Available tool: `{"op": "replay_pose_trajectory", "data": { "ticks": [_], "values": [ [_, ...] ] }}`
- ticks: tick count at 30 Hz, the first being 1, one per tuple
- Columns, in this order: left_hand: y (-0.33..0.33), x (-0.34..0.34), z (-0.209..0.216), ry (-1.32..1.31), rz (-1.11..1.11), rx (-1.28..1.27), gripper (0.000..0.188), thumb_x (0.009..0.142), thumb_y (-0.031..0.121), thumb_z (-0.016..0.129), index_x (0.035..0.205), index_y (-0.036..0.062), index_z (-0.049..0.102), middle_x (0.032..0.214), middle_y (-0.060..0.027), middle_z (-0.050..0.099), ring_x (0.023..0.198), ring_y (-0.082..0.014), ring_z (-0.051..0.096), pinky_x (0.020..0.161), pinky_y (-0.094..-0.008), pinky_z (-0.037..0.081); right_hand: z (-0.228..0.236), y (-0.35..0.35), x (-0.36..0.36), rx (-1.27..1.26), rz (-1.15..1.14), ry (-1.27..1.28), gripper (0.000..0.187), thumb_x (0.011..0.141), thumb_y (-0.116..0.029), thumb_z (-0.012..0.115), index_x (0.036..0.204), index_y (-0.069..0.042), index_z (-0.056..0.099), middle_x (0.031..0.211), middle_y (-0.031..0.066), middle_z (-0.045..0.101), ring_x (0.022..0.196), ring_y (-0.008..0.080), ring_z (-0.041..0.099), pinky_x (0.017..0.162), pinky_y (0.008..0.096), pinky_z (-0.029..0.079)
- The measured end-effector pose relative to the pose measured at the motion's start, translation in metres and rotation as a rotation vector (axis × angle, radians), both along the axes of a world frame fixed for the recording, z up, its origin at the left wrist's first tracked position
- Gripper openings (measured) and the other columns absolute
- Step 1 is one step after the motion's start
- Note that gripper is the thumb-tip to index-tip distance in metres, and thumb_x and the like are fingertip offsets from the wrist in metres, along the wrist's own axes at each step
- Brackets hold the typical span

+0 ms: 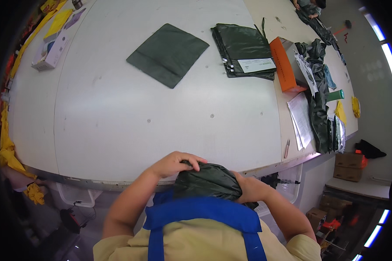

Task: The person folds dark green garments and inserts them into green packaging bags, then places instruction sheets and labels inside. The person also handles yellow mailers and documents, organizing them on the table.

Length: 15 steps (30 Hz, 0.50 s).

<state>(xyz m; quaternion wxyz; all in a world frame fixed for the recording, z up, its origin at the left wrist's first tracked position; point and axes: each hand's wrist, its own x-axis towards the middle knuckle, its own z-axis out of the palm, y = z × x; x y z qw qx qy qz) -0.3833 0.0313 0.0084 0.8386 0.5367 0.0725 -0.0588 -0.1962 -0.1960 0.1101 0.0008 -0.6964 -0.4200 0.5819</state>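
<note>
A bunched dark green piece of fabric [207, 180] is held against my body at the table's near edge. My left hand [178, 164] grips its upper left side, fingers bent over the cloth. On the other side my right hand [250, 187] is closed round its right end; some of those fingers are hidden behind the cloth. Farther off on the table lies a flat dark green square of fabric [167, 55], turned cornerwise. To its right sits a stack of folded dark green pieces [244, 43] with a white label card [256, 65] on top.
An orange-sided box [285, 65] stands at the right, near paper sheets [300, 119] and a small pink-handled tool [287, 148]. Dark green cloth [320, 117] runs along the right edge. A white carton [50, 52] sits far left. Another person [310, 8] works at the far right.
</note>
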Motion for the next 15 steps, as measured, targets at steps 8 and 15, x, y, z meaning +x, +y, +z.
{"op": "replay_pose_trajectory", "data": {
  "ticks": [8,15],
  "values": [
    [0.067,0.262,-0.036,0.011,0.328,1.392,0.056,0.079,0.02,0.068,0.13,0.0095,0.048,0.134,-0.0092,0.047,0.125,-0.0277,0.042,0.099,-0.0377,0.041,-0.037,-0.06,0.091,0.135,-0.344,-0.04,0.079,0.06,-0.027,0.076,0.129,-0.007,0.043,0.098,0.0252,0.063,0.094,0.0433,0.059,0.08,0.045,0.047],
    [0.103,0.378,-0.059,0.343,0.097,1.711,0.039,0.08,0.027,0.068,0.117,0.0165,0.062,0.126,0.0008,0.056,0.117,-0.0234,0.048,0.09,-0.0384,0.043,-0.05,-0.099,0.144,0.155,-0.475,-0.095,0.077,0.058,-0.025,0.078,0.125,-0.004,0.046,0.096,0.0249,0.064,0.093,0.0428,0.06,0.078,0.0446,0.049]
  ]
}}
